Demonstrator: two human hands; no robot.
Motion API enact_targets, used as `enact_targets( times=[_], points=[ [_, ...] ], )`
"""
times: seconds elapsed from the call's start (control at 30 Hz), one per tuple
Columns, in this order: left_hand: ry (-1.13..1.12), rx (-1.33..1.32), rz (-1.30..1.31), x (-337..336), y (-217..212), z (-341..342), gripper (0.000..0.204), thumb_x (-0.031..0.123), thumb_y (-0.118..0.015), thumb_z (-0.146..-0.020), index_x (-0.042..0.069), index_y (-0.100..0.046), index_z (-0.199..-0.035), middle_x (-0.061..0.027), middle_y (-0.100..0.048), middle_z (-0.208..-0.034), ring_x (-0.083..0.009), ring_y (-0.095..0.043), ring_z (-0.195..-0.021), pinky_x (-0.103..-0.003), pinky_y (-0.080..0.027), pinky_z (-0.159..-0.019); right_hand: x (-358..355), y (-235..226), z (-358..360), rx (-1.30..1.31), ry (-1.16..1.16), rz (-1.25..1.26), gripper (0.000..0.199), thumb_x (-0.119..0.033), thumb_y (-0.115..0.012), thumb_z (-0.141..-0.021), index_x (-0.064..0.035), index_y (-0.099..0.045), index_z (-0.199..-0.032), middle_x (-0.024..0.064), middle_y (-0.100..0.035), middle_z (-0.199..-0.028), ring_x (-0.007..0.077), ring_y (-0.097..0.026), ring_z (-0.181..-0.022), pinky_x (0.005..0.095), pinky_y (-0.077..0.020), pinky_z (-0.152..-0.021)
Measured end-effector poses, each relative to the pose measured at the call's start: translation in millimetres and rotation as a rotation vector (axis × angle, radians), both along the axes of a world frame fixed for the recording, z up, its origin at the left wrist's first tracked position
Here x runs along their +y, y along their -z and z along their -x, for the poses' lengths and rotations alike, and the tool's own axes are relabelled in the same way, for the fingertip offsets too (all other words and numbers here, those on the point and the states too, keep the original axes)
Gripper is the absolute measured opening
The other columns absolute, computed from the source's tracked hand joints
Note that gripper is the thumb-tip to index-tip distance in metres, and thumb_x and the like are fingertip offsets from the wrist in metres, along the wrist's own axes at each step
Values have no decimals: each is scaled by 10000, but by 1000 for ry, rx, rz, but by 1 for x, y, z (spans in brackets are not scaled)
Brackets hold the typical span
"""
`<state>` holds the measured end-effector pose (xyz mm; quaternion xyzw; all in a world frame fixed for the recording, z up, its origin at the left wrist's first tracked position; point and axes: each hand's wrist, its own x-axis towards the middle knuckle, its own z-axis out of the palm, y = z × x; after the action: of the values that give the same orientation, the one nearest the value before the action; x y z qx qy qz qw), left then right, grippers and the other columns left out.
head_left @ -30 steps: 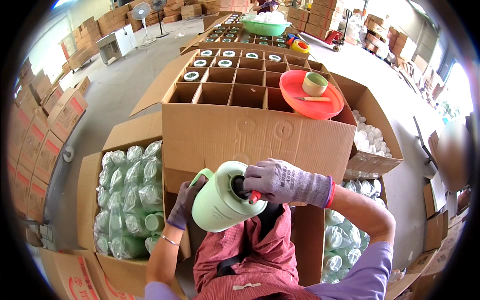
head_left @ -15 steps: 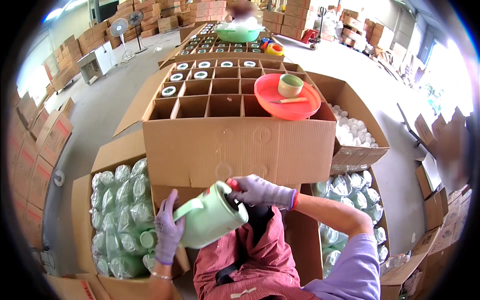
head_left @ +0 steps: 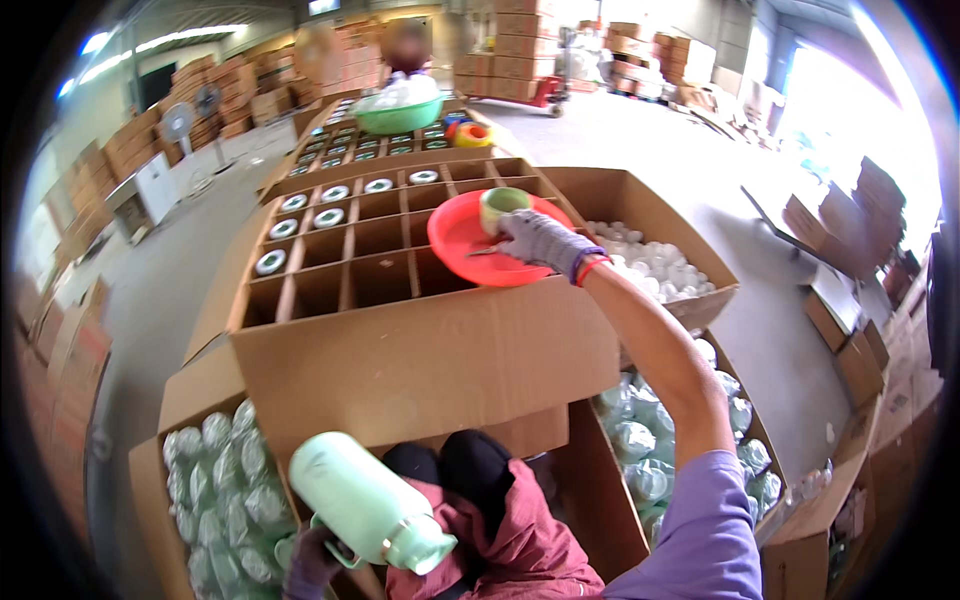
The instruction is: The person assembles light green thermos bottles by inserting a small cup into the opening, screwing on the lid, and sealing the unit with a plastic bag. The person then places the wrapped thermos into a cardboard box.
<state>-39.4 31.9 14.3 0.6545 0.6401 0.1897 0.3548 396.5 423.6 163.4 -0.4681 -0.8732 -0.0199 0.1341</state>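
Observation:
A mint-green vacuum jug (head_left: 360, 495) lies tilted above my lap, its spouted top pointing to the lower right. My left hand (head_left: 315, 560) is closed round its handle, partly hidden by the jug. My right arm reaches forward to a red plastic basin (head_left: 455, 225) resting on the divided carton. Inside it, my right hand (head_left: 535, 240) has its fingers curled beside a pale green cup (head_left: 503, 205). A small slim tool (head_left: 487, 250) shows at the fingertips; whether they grip it is unclear.
The divided carton (head_left: 430, 370) holds several white-topped jugs. Plastic-wrapped green jugs fill cartons at left (head_left: 220, 490) and right (head_left: 640, 440). White caps (head_left: 655, 265) lie in another carton. Farther off, a person (head_left: 408, 55) is behind a green basin (head_left: 400, 117).
My right hand has left the jug and moved forward into the red basin. The jug has swung lower left and turned in my left hand. The view has shifted.

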Motion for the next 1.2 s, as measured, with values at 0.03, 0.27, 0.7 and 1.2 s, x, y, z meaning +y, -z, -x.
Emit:
enact_targets(
  times=[0.03, 0.27, 0.7, 1.2],
  points=[
    [-14, 75, -127, -5, 3, -12, 299, 131, -550, -902, -29, -647, -1134, -208, -689, -1108, -333, -662, -1074, -392, -541, -914, -1, 3, -2, 110, -59, -91, 245, -301, -624, -877, -65, -692, -879, 191, -687, -812, 335, -696, -807, 428, -533, -691],
    [-29, 221, -358, 17, 53, -63, 306, 160, -561, -941, -32, -626, -1170, -178, -683, -1095, -298, -642, -1037, -386, -520, -913, 4, 39, -225, 79, 556, -184, 254, -294, -624, -854, -67, -683, -952, 190, -687, -832, 329, -676, -705, 427, -523, -632],
    [-656, -1283, -67, 26, 44, -100, 316, 167, -631, -944, -37, -639, -1185, -130, -710, -1065, -218, -672, -933, -325, -531, -824, -41, 135, -244, 480, 816, -180, 522, -191, -770, -721, -18, -543, -1158, 224, -616, -1057, 360, -654, -948, 426, -540, -835],
    [-577, -1996, 69, 18, -6, -155, 172, 113, -488, -964, -7, -585, -1041, -102, -652, -873, -226, -659, -855, -401, -560, -841, -280, 78, 87, 1036, -215, -247, 427, -72, -825, -690, -53, -513, -980, 163, -587, -962, 357, -597, -885, 555, -416, -1014]
  ],
)
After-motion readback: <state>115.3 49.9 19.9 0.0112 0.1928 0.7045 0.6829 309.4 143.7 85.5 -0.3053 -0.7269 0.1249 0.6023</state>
